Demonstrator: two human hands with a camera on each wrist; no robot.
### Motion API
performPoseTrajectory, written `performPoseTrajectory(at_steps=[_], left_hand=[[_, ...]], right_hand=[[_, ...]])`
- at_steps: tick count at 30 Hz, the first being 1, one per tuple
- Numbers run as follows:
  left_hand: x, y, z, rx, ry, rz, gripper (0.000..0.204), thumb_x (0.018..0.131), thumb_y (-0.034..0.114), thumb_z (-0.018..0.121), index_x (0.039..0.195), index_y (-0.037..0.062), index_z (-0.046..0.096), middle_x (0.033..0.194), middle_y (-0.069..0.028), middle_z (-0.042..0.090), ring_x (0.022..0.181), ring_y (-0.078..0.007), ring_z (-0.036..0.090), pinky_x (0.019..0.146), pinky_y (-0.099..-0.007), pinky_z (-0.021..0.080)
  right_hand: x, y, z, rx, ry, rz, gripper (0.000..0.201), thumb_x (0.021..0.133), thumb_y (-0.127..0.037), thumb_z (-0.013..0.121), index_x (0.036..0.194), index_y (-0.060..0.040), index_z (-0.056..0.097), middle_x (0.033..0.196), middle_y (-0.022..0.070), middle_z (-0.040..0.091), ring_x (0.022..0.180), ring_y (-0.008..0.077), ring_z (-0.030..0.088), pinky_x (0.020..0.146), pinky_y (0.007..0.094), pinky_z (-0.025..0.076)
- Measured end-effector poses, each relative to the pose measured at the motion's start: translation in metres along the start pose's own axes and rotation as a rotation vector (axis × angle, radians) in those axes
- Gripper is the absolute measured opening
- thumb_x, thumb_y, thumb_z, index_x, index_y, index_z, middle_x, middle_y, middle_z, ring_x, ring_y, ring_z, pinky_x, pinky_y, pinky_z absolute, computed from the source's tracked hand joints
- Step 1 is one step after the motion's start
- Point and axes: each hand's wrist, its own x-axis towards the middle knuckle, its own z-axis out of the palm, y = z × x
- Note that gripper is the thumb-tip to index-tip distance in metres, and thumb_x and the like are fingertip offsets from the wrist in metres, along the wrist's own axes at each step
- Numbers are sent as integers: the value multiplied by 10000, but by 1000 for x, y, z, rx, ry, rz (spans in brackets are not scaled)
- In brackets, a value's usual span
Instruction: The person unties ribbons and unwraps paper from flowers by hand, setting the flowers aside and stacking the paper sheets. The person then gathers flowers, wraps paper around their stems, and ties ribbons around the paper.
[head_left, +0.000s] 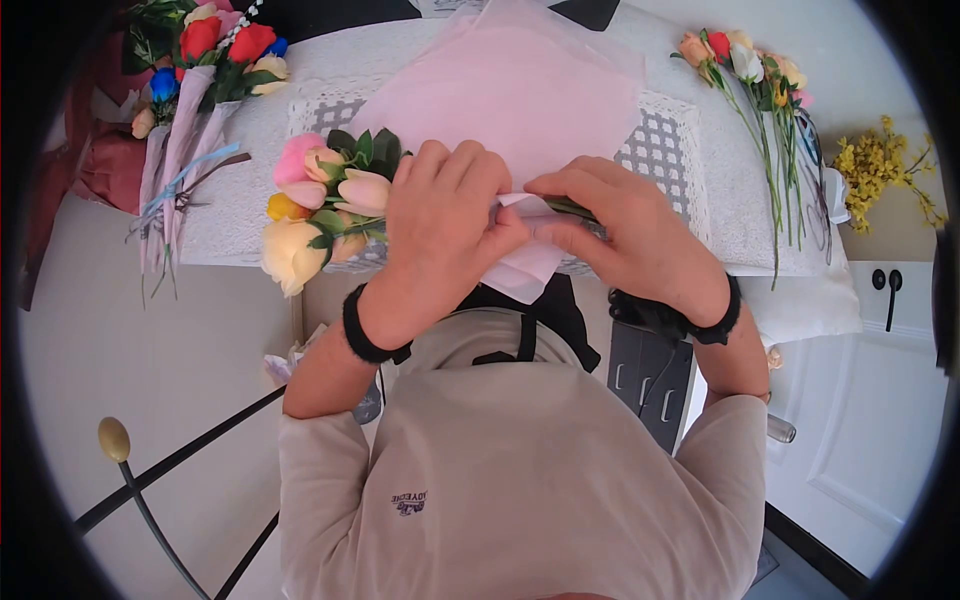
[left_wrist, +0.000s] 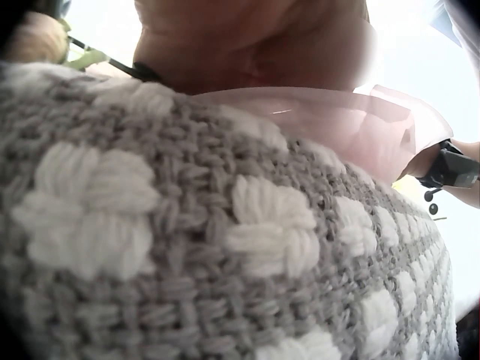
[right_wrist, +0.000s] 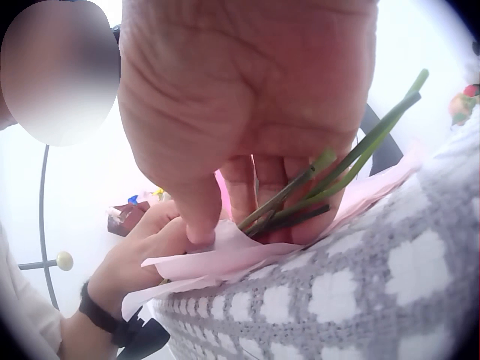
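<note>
A bouquet of artificial flowers [head_left: 293,255] in cream, pink and yellow lies sideways at the near edge of the table, blooms to the left. My left hand [head_left: 445,215] grips it just below the blooms, thumb toward the stems. Pink wrapping paper [head_left: 500,90] spreads behind both hands, and a fold of it [head_left: 530,270] wraps round the stems. My right hand [head_left: 640,225] pinches that fold between thumb and fingers. Cut green stem ends [right_wrist: 367,146] stick out past the paper beneath the right palm in the right wrist view. The left wrist view hides the left fingertips.
A grey-and-white woven mat [head_left: 660,150] lies under the work on a white tablecloth [head_left: 730,200]. Wrapped flowers [head_left: 200,90] lie at the left, loose long-stemmed flowers [head_left: 770,130] at the right. Yellow blossoms [head_left: 880,170] stand beyond the table's right end.
</note>
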Motion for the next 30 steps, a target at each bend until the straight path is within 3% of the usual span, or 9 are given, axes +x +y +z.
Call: performPoseTrajectory(at_steps=[5, 8, 10, 11, 13, 16, 22, 24, 30], left_hand=[[2, -1, 5, -21, 12, -67, 208, 719, 57, 713, 887, 82, 592, 814, -57, 558, 782, -284, 533, 701, -427, 422], [2, 1, 5, -9, -5, -129, 244, 715, 91, 733, 919, 97, 600, 906, -55, 601, 802, -304, 529, 726, -438, 422], [5, 7, 2, 129, 228, -6, 298, 698, 90, 739, 975, 108, 630, 956, -58, 588, 804, -305, 518, 714, -432, 422], [1, 6, 1, 132, 229, -4, 298, 698, 90, 739, 975, 108, 630, 956, -58, 588, 804, -305, 518, 714, -432, 422], [-9, 1, -2, 223, 217, 357, 365, 667, 97, 746, 1016, 125, 644, 1005, -58, 562, 835, -296, 507, 733, -417, 418], [-6, 4, -7, 331, 68, 294, 398, 636, 119, 751, 1018, 138, 645, 1018, -43, 550, 864, -269, 515, 753, -402, 417], [7, -11, -8, 384, 85, 255, 403, 606, 160, 765, 986, 141, 633, 958, -34, 516, 847, -248, 502, 747, -396, 406], [8, -9, -13, 397, 66, 243, 396, 597, 166, 770, 960, 137, 615, 962, -38, 516, 847, -251, 499, 743, -396, 401], [7, -11, -17, 406, -62, 175, 455, 573, 155, 810, 945, 90, 555, 959, -90, 505, 859, -291, 500, 752, -429, 392]], right_hand=[[2, 14, 21, -112, 139, -108, 200, 866, -39, 740, 1056, -37, 679, 902, 132, 632, 885, 363, 644, 750, 451, 526], [5, 17, 20, -89, 142, -111, 181, 863, -22, 735, 1033, -33, 675, 898, 137, 632, 879, 368, 644, 739, 456, 524], [6, 18, 18, -64, 134, -100, 164, 868, -16, 730, 1022, -29, 674, 899, 141, 633, 878, 372, 644, 734, 459, 522], [7, 20, 16, -43, 121, -88, 150, 877, -16, 723, 1018, -22, 674, 896, 146, 635, 874, 376, 645, 735, 461, 520], [8, 21, 12, -20, 107, -77, 135, 886, -15, 716, 1015, -15, 674, 894, 151, 636, 870, 380, 646, 735, 464, 517], [13, 19, 7, -2, 80, -48, 118, 902, -18, 708, 1015, 1, 680, 886, 162, 647, 837, 392, 651, 722, 464, 515], [18, 16, 3, 113, 93, -19, 147, 913, -35, 713, 1047, 24, 709, 895, 177, 700, 808, 383, 672, 722, 421, 537], [20, 9, -2, 214, 27, 115, 180, 917, -63, 724, 1075, 22, 719, 904, 179, 716, 812, 357, 684, 733, 402, 544], [24, 1, 7, 175, 110, 65, 252, 906, -74, 735, 1148, -7, 701, 903, 174, 715, 806, 337, 688, 726, 403, 546]])
